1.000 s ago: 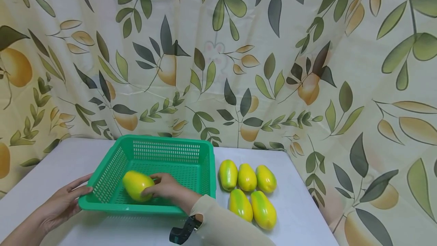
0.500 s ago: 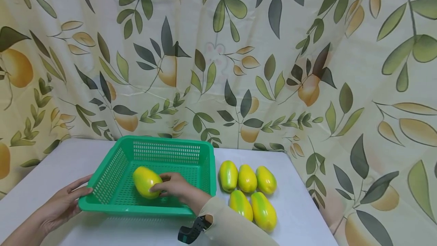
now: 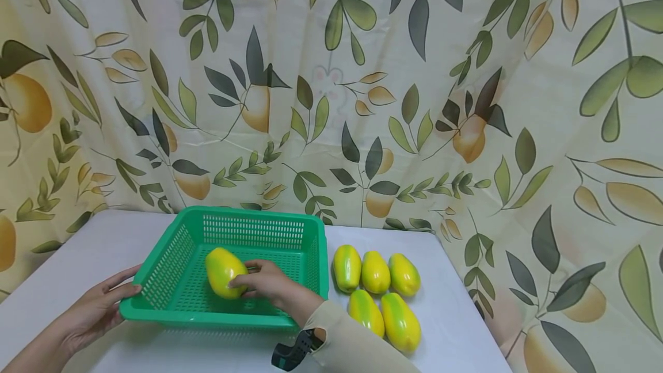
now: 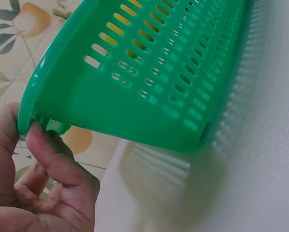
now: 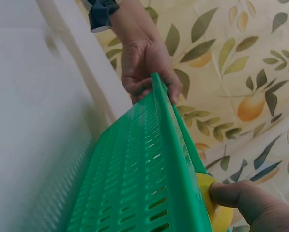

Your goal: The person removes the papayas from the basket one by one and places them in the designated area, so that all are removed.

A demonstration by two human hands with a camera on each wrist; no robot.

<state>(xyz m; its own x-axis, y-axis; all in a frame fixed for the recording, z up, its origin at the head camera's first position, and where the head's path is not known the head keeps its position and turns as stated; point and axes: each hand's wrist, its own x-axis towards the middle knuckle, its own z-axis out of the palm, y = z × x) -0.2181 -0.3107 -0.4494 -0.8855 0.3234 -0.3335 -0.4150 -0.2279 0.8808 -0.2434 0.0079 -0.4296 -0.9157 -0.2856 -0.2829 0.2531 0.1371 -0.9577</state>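
Observation:
In the head view a green plastic basket (image 3: 223, 318) with slotted walls stands on the table. My left hand (image 3: 98, 307) pinches its left front corner; the left wrist view shows the thumb and fingers (image 4: 57, 159) on either side of the rim. Inside the basket, my right hand (image 3: 269, 282) grips a yellow-green papaya (image 3: 221, 272) by its right side. That papaya is tilted, its left end upward. The right wrist view shows the right thumb (image 5: 231, 193) on the papaya (image 5: 217, 208), just past the basket wall, which hides the other fingers.
Right of the basket, several more papayas (image 3: 375, 272) lie in two rows on the white-covered table (image 3: 445, 315), close beside the right sleeve (image 3: 357, 341). A curtain (image 3: 331, 102) printed with leaves and fruit hangs behind the table. A dark watch (image 3: 295, 350) is on the right wrist.
The right hand has moved the papaya to the right inside the basket and turned it more upright. My left hand has stayed on the basket corner.

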